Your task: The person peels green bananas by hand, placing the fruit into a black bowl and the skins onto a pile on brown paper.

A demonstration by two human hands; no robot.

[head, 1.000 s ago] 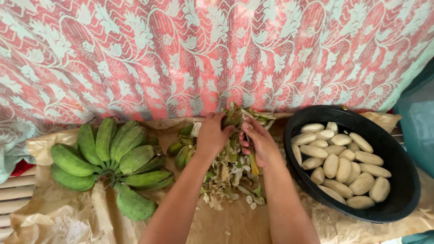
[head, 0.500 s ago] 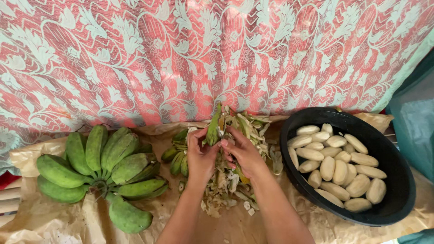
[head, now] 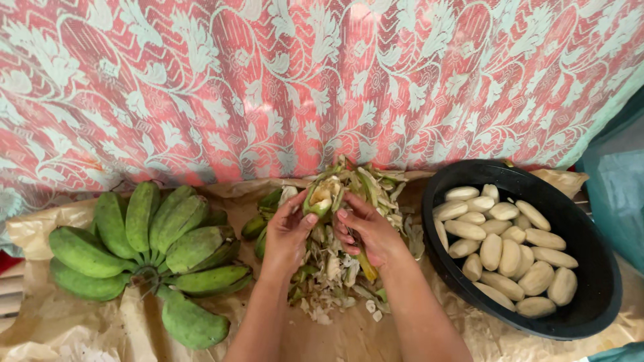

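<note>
Both hands (head: 329, 231) clasp half-peeled green banana (head: 323, 196), pale flesh.

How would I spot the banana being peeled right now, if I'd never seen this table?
Start at the black bowl of peeled bananas on the right, then look left to the heap of peels. Above it, the left hand and right hand hold one banana. Unlike the green bunch at far left, it is half-peeled, pale flesh showing.

Both hands, left hand (head: 290, 234) and right hand (head: 367, 231), grip a half-peeled green banana (head: 323, 196) over the peel pile (head: 335, 268).
</note>
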